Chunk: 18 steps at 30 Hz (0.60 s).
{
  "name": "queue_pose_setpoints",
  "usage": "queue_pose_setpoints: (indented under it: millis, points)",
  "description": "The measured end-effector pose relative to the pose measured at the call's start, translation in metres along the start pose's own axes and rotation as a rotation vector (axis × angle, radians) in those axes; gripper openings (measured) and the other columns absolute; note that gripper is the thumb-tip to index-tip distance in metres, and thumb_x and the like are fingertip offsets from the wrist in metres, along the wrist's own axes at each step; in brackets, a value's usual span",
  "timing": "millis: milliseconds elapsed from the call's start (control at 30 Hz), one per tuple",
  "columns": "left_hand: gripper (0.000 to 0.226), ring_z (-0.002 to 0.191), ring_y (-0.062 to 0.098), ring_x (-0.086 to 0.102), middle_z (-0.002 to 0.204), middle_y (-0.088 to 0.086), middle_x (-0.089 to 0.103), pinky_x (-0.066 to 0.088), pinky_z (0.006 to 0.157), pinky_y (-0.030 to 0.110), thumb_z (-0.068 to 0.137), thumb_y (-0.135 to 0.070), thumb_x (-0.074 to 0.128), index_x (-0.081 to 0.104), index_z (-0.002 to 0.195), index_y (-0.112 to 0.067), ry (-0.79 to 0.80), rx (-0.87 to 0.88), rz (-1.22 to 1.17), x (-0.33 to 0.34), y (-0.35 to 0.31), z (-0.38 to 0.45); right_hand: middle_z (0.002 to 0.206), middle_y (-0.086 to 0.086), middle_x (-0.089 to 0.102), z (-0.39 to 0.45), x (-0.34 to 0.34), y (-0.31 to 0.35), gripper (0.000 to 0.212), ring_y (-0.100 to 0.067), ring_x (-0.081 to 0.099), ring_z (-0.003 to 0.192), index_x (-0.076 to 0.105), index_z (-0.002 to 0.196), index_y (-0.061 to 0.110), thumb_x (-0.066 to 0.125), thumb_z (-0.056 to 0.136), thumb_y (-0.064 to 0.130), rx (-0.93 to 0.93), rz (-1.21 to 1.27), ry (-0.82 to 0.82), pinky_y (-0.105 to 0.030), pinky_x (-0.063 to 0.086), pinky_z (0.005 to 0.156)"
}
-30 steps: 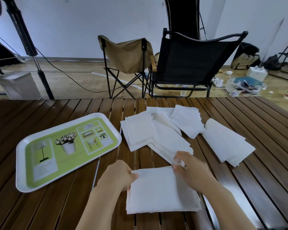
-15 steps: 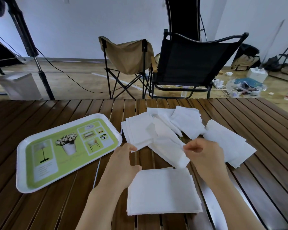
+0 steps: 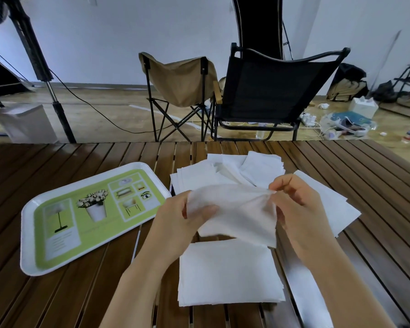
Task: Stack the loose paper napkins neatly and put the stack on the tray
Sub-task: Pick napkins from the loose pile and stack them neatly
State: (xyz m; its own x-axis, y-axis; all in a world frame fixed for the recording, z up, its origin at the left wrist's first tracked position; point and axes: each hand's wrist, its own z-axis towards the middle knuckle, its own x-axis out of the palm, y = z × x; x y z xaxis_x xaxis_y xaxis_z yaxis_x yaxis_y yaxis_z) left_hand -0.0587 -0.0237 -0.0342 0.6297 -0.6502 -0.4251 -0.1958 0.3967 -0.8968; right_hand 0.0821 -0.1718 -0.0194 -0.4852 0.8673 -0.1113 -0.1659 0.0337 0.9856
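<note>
Head view: task partway, judged from the layout. Squared-up pile of white paper napkins (image 3: 230, 273) lies flat on the dark brown slatted wooden surface (image 3: 57, 299) nearest the person. Loose white napkins (image 3: 223, 171) sit scattered further back in overlapping fans, more at the right (image 3: 336, 209). White-rimmed rectangular plastic tray with green printed panel (image 3: 24, 233) sits to the left, nothing on it, so transfer not yet done.

One thin, soft, slightly crumpled white napkin (image 3: 237, 214) is held just above the pile. Left hand (image 3: 175, 223) pinches its left edge, thumb on top, fingers curled under. Right hand (image 3: 298, 209) pinches its upper right corner, fingertips clamped together on the paper.

Napkins look limp, matte, lightly textured, square. Tray looks rigid, glossy, with rounded corners.

Left to do: gather remaining loose ones, align, move pile to tray.
</note>
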Motion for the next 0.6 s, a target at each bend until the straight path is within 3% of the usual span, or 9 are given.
queue_pose_setpoints:
  millis: [100,133,200,267,367,500,600]
  points:
    - [0.015,0.079,0.006,0.072,0.086,-0.011,0.076,0.057,0.070,0.025,0.083,-0.034,0.068,0.071,0.094,-0.024,0.032,-0.040,-0.181,-0.0009,-0.0052,-0.0039,0.085,-0.004,0.066,0.0000,-0.0041,-0.0005,0.011,-0.024,0.055,0.079,0.063,0.094,0.017,0.060,0.087,0.008,0.132,0.148,0.058,-0.033,0.046,0.066]
    - [0.014,0.077,0.007,0.072,0.084,-0.010,0.076,0.057,0.070,0.026,0.083,-0.033,0.068,0.071,0.092,-0.023,0.025,-0.038,-0.191,-0.0006,-0.0056,-0.0047,0.093,-0.007,0.069,-0.0006,-0.0054,-0.0015,0.016,-0.026,0.061,0.085,0.063,0.100,0.016,0.066,0.085,0.017,0.187,0.191,0.113,-0.039,0.048,0.072]
    - [0.012,0.076,0.007,0.072,0.083,-0.010,0.076,0.057,0.070,0.025,0.083,-0.032,0.068,0.071,0.090,-0.023,-0.014,-0.043,-0.204,0.0000,-0.0059,-0.0058,0.097,-0.007,0.072,-0.0016,-0.0068,-0.0029,0.040,-0.024,0.068,0.088,0.062,0.106,0.013,0.074,0.072,0.030,0.273,0.218,0.221,-0.038,0.053,0.075]
    - [0.012,0.077,0.006,0.072,0.084,-0.010,0.076,0.057,0.072,0.026,0.083,-0.031,0.068,0.071,0.093,-0.024,-0.053,-0.058,-0.206,0.0000,-0.0051,-0.0063,0.099,-0.007,0.074,-0.0027,-0.0058,-0.0017,0.045,-0.025,0.071,0.088,0.065,0.107,0.010,0.076,0.066,0.024,0.303,0.172,0.291,-0.037,0.055,0.076]
    - [0.011,0.076,0.001,0.070,0.086,-0.011,0.075,0.057,0.069,0.019,0.085,-0.030,0.066,0.069,0.095,-0.026,-0.105,-0.077,-0.191,-0.0015,-0.0052,-0.0072,0.100,-0.013,0.074,-0.0036,-0.0066,0.0004,0.027,-0.031,0.070,0.092,0.070,0.103,0.007,0.071,0.076,0.004,0.330,0.165,0.331,-0.041,0.056,0.085]
    - [0.008,0.074,-0.002,0.068,0.083,-0.012,0.074,0.051,0.058,0.009,0.088,-0.029,0.063,0.068,0.093,-0.028,-0.156,-0.087,-0.193,-0.0030,-0.0055,-0.0069,0.100,-0.014,0.074,-0.0042,-0.0074,0.0027,0.024,-0.029,0.071,0.091,0.069,0.105,0.006,0.066,0.081,0.002,0.344,0.175,0.354,-0.039,0.055,0.085]
    - [0.020,0.078,0.004,0.070,0.088,-0.009,0.074,0.057,0.069,0.021,0.089,-0.038,0.058,0.065,0.104,-0.026,-0.148,-0.128,-0.204,-0.0035,-0.0071,-0.0074,0.093,-0.010,0.075,-0.0040,-0.0057,0.0015,0.029,-0.024,0.070,0.082,0.065,0.109,0.010,0.067,0.081,0.002,0.343,0.192,0.288,-0.038,0.054,0.080]
